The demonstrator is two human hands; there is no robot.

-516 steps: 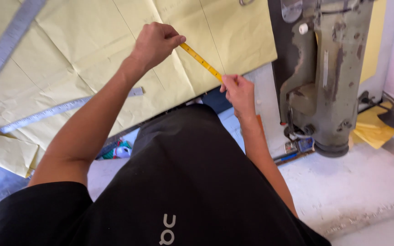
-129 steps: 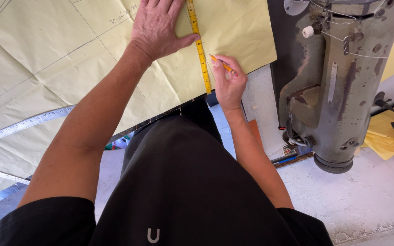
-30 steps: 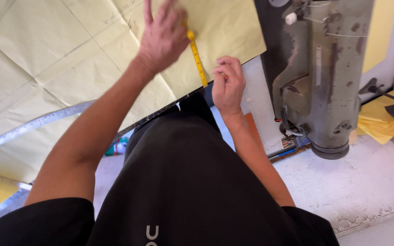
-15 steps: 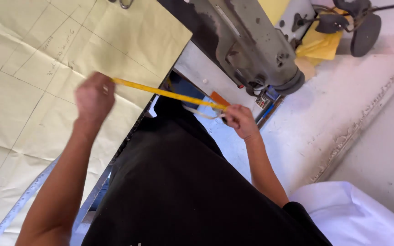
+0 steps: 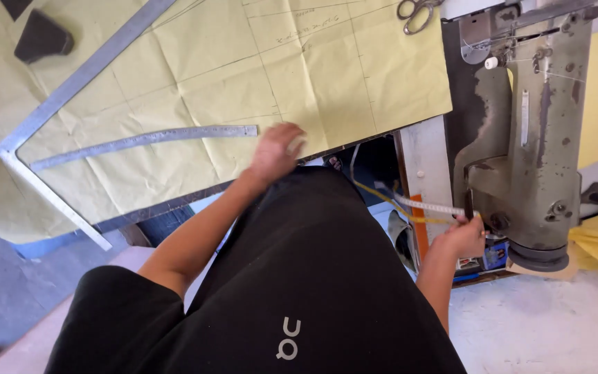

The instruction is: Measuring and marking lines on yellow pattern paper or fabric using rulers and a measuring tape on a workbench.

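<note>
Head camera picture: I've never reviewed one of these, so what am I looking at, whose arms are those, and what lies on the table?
The camera sits on a person's head and looks down, so the black shirt and both arms are the wearer's own. The left hand, blurred, is over the near edge of a large creased yellow paper sheet with drawn lines. On that sheet lie a straight metal ruler, a big metal L-shaped square and scissors. The right hand is low beside an old grey-green sewing machine and grips a yellow measuring tape that trails away from it.
</note>
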